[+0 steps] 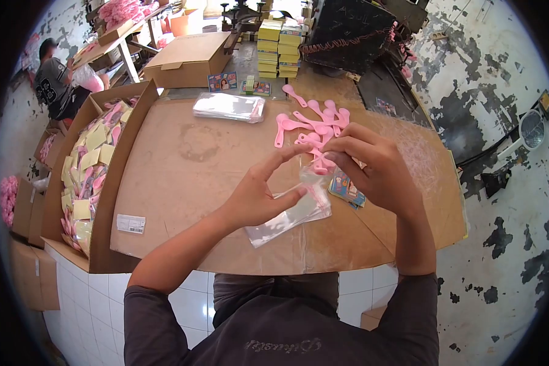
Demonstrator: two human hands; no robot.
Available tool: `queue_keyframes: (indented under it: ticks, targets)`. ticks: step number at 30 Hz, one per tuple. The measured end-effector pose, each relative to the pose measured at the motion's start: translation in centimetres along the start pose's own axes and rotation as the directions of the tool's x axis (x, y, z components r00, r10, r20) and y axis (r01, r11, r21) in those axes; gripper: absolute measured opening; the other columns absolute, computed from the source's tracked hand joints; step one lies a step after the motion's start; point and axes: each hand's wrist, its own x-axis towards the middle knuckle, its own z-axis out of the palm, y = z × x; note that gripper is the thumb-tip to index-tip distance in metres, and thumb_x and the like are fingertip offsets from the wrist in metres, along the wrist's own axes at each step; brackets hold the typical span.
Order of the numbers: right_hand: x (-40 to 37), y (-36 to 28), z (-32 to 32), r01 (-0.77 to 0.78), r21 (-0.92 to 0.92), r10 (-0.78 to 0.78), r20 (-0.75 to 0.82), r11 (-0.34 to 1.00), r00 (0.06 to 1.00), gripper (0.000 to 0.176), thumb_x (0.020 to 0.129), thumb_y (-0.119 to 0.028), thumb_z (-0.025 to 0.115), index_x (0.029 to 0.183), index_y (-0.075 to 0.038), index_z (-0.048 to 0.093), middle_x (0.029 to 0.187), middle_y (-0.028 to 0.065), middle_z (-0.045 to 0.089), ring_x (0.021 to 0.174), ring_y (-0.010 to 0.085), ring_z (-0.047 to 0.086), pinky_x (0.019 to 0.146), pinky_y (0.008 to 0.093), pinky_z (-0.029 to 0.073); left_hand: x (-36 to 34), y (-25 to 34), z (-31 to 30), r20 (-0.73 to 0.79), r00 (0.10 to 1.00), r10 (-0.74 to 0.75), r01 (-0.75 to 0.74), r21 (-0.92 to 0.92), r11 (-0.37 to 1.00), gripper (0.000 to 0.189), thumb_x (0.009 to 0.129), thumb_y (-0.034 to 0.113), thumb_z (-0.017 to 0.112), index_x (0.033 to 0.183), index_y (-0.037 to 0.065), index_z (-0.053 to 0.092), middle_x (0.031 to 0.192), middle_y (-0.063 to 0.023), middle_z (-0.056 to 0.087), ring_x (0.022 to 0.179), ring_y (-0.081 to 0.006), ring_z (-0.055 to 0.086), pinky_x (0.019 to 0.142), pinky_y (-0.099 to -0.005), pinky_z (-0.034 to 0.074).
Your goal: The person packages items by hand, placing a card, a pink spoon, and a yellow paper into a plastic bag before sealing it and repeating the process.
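Observation:
My left hand (265, 192) is over the middle of the cardboard-covered table, thumb and forefinger spread apart beside a clear plastic bag (313, 175). Whether its fingertips touch the bag is hard to see. My right hand (375, 165) pinches at the bag's upper end, with a pink spoon (321, 168) showing just below the fingertips. Beneath my hands lies a stack of clear plastic bags (280, 224). A small stack of colourful printed cards (348, 188) sits under my right hand. Just beyond my fingers is a loose pile of pink spoons (329, 116).
At the left stands a long cardboard box (97, 244) filled with packed spoons and yellowish cards. Another stack of clear bags (229, 107) lies farther back. Behind are a closed carton (186, 58) and tall card stacks (279, 49). A person (55, 82) sits at the far left.

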Motion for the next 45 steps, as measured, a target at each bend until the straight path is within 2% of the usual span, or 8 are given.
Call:
queue_keyframes:
  ticks: [8,11,14,23,27,30,35,45]
  targets:
    - [-0.4,-0.9,1.9,-0.109,0.143,0.117,-0.049,0.984,0.992,0.016,0.089,-0.004,0.075,0.105,-0.004,0.072,0.096,0.0077,0.067,0.081,0.0231,0.067,0.067,0.0336,0.051,0.0,0.6,0.6,0.041,0.985,-0.170,0.175,-0.153,0.973,0.046,0.099,0.009,0.069,0.142,0.000,0.055,0.116,-0.0117,0.075,0.106,-0.0172,0.073,0.092,-0.0304,0.057]
    - [-0.3,-0.6,2.8,0.071,-0.187,-0.115,-0.238,0.980,0.965,0.021,0.085,-0.006,0.077,0.106,-0.007,0.072,0.105,0.0058,0.067,0.094,0.0242,0.066,0.077,0.0358,0.051,-0.2,1.2,0.8,0.008,0.970,-0.243,0.236,-0.270,0.933,0.042,0.101,0.004,0.065,0.141,-0.002,0.055,0.108,-0.0115,0.077,0.100,-0.0136,0.074,0.084,-0.0269,0.058]
    - [-0.5,-1.0,3.6,0.129,-0.324,-0.190,-0.165,0.937,0.968,0.023,0.081,-0.008,0.078,0.103,-0.010,0.071,0.111,0.0045,0.065,0.102,0.0243,0.064,0.087,0.0375,0.047,-0.4,1.5,1.1,-0.040,0.977,-0.211,0.193,-0.262,0.945,0.043,0.099,0.003,0.066,0.140,-0.004,0.055,0.105,-0.0133,0.078,0.097,-0.0139,0.074,0.080,-0.0269,0.059]
    - [-0.7,-0.5,6.2,0.244,-0.618,-0.300,0.013,0.748,0.954,0.020,0.077,-0.013,0.075,0.094,-0.005,0.068,0.105,0.0057,0.065,0.099,0.0225,0.063,0.087,0.0374,0.045,-0.7,1.0,1.0,0.029,0.971,-0.237,0.229,0.174,0.958,0.052,0.094,0.003,0.070,0.142,-0.005,0.054,0.096,-0.0134,0.078,0.090,-0.0162,0.076,0.076,-0.0286,0.060]
    - [0.4,2.1,4.6,-0.053,-0.400,-0.074,-0.295,0.915,0.953,0.015,0.077,-0.012,0.074,0.082,-0.004,0.063,0.093,0.0099,0.060,0.094,0.0255,0.060,0.086,0.0401,0.046,-1.0,0.9,0.9,0.110,0.952,-0.287,0.246,0.287,0.926,0.052,0.094,0.004,0.071,0.143,-0.004,0.055,0.096,-0.0138,0.079,0.088,-0.0154,0.076,0.077,-0.0280,0.059]
    - [-0.6,3.2,1.0,-0.224,0.151,0.241,-0.108,0.963,0.965,0.009,0.082,-0.009,0.073,0.087,-0.006,0.066,0.091,0.0102,0.061,0.092,0.0278,0.063,0.083,0.0415,0.049,-1.4,-0.6,1.1,0.069,0.945,-0.321,0.315,0.085,0.945,0.052,0.096,0.005,0.070,0.144,-0.004,0.053,0.098,-0.0139,0.078,0.088,-0.0146,0.075,0.078,-0.0274,0.059]
    - [-2.7,0.0,4.8,0.109,-0.251,-0.153,-0.164,0.962,0.974,0.021,0.081,-0.012,0.078,0.099,-0.007,0.068,0.100,0.0070,0.065,0.093,0.0251,0.063,0.082,0.0388,0.049,-1.4,-0.8,1.4,0.048,0.941,-0.336,0.339,-0.165,0.926,0.050,0.098,0.003,0.067,0.145,-0.005,0.052,0.101,-0.0136,0.078,0.089,-0.0129,0.072,0.080,-0.0257,0.058]
    - [-2.6,-0.2,7.5,0.126,-0.421,-0.187,-0.107,0.898,0.977,0.023,0.074,-0.010,0.076,0.095,-0.008,0.066,0.094,0.0053,0.063,0.087,0.0229,0.062,0.078,0.0365,0.047,-1.7,-0.3,1.8,0.024,0.982,-0.190,0.177,0.261,0.949,0.053,0.090,0.007,0.074,0.139,-0.003,0.056,0.090,-0.0136,0.078,0.081,-0.0211,0.077,0.069,-0.0311,0.060]
